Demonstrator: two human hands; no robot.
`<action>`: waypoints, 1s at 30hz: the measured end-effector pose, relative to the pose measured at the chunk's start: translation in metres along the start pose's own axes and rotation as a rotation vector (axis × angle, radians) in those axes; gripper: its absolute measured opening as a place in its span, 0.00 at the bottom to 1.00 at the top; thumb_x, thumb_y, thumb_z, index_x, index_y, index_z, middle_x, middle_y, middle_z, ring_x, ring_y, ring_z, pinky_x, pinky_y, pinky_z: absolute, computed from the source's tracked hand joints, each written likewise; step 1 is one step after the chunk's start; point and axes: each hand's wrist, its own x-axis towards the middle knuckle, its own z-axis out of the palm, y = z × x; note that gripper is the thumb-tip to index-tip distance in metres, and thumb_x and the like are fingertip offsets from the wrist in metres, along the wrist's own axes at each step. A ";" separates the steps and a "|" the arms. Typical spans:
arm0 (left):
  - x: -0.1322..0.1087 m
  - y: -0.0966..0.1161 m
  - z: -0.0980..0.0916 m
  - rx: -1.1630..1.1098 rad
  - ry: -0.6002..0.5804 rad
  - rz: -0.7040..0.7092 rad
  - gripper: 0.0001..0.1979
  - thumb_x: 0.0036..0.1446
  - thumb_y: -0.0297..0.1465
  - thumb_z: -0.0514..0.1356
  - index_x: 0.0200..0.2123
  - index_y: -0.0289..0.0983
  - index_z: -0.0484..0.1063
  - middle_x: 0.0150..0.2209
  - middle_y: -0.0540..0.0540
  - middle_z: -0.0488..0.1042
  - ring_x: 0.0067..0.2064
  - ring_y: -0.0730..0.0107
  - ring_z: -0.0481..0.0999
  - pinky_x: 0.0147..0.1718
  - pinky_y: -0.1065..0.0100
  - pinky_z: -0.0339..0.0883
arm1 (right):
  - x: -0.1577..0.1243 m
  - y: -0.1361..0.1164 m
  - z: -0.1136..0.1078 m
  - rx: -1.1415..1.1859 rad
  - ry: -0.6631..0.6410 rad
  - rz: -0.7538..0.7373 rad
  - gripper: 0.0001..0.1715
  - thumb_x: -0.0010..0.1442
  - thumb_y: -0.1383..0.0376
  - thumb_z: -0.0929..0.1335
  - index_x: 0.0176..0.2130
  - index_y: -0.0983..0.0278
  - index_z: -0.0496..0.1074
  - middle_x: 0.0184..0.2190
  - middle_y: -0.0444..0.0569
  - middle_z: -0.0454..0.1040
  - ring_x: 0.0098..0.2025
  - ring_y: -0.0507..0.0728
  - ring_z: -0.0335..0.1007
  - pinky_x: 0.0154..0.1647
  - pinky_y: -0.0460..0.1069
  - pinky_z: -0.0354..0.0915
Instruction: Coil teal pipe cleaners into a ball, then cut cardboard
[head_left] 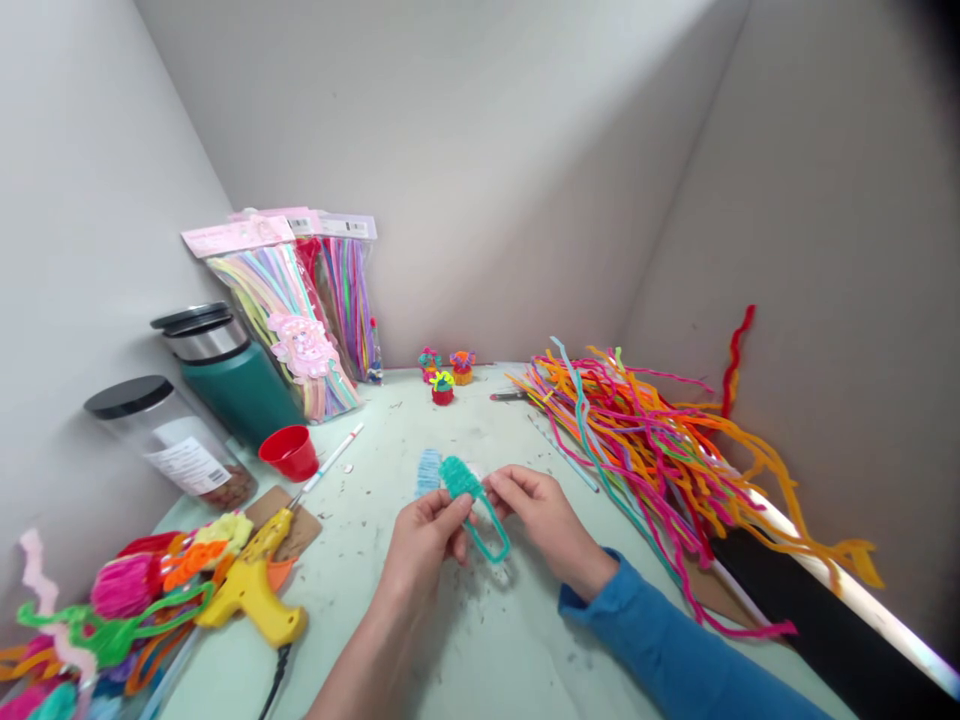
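One fuzzy, partly wrapped teal loop (459,477)

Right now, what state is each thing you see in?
Teal pipe-cleaner loop, densely wrapped at one end
Left hand, pinching the loop
Right hand, fingertips at its edge, grip unclear
Yellow glue gun, lying on its side
Red cup, upright, open
Clear jar, lidded, partly filled
Teal bottle, lidded
Pipe-cleaner packets, filled, propped up
Loose pipe cleaners, heaped

one left hand (429,530), one right hand (544,508), one teal fuzzy loop (459,477), one ribbed light-blue piece (428,472), three small fuzzy figures (442,390), one red cup (289,456), one yellow glue gun (251,588), one teal bottle (241,388), one lidded jar (189,458), at least two pipe-cleaner packs (281,300)
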 end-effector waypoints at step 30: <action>-0.002 0.004 0.002 0.029 0.054 0.038 0.13 0.47 0.36 0.63 0.20 0.32 0.68 0.18 0.51 0.67 0.15 0.82 0.58 0.18 0.73 0.50 | -0.010 -0.006 0.005 -0.319 0.105 -0.289 0.04 0.55 0.67 0.64 0.30 0.64 0.68 0.28 0.45 0.69 0.30 0.52 0.64 0.33 0.46 0.61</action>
